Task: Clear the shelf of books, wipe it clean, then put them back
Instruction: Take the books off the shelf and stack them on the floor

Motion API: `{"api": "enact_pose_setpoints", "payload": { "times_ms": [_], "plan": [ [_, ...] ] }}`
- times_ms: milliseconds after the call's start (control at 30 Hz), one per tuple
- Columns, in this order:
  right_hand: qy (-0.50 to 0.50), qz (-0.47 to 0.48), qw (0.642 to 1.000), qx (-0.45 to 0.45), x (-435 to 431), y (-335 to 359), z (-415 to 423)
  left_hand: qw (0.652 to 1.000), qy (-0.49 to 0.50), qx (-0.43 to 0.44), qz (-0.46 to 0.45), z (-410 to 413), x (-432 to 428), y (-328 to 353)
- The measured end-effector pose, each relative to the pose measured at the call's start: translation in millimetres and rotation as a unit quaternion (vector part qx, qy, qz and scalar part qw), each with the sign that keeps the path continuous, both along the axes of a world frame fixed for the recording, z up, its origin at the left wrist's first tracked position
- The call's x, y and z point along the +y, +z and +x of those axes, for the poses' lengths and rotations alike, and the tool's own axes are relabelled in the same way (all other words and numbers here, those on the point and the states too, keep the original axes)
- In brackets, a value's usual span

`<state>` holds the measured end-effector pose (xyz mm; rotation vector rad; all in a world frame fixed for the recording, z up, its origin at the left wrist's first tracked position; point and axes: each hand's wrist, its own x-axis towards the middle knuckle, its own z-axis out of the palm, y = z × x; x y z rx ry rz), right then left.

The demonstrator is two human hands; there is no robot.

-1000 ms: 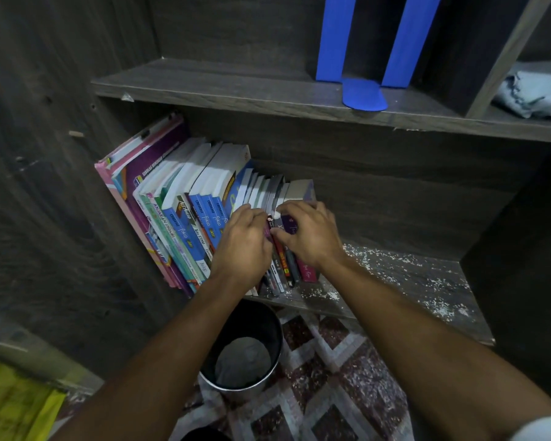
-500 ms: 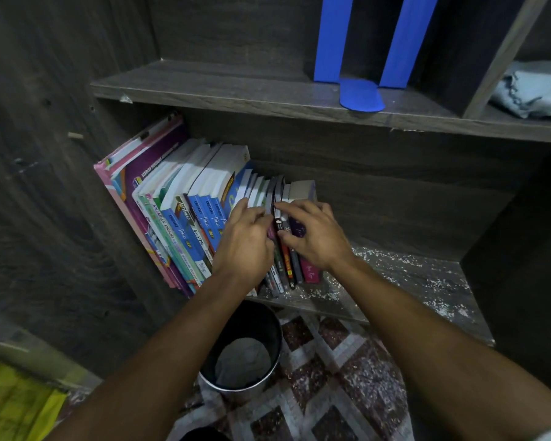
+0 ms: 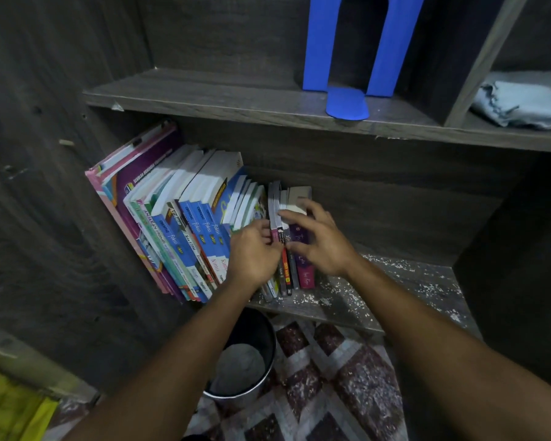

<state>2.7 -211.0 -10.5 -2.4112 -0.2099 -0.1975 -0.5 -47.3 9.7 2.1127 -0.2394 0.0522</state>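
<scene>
Now the books [image 3: 185, 224] lean at the left end of the dusty shelf [image 3: 395, 281], with open room on their right. The right hand [image 3: 320, 241] curls over the last few; the left hand [image 3: 255, 254] touches spines, grip unclear

The purple book cover [image 3: 134, 202] at the left carries white print starting "SEKOLAH". A pale green spine [image 3: 153, 226] reads "ANJAKAN". 3 blue spines [image 3: 206, 229] each show "fokus" in white script, and 2 read "Kimia" lower down. Cursive lettering on the maroon book [image 3: 303, 265] is too blurred to read.
</scene>
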Motion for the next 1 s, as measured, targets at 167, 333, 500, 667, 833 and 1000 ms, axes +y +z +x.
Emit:
{"api": "enact_pose_setpoints", "payload": {
  "times_ms": [167,333,500,667,833,1000],
  "plan": [
    [-0.026,0.192,0.979,0.066,-17,0,1,0.999,0.009,0.045,-0.029,5,-13,-17],
    [-0.074,0.24,0.962,0.103,-25,-10,10,0.998,0.062,0.008,-0.027,9,-34,-27],
    [-0.093,0.214,0.967,0.102,-36,-15,18,0.994,0.095,-0.038,-0.027,9,-53,-23],
    [-0.092,0.245,0.958,0.118,-46,-22,23,0.99,0.129,-0.049,-0.012,13,-62,-25],
    [-0.077,0.283,0.943,0.159,-45,-21,22,0.987,0.145,-0.059,-0.016,16,-60,-30],
    [-0.078,0.262,0.947,0.171,-52,-24,25,0.989,0.13,-0.048,-0.046,14,-55,-34]
  ]
}}
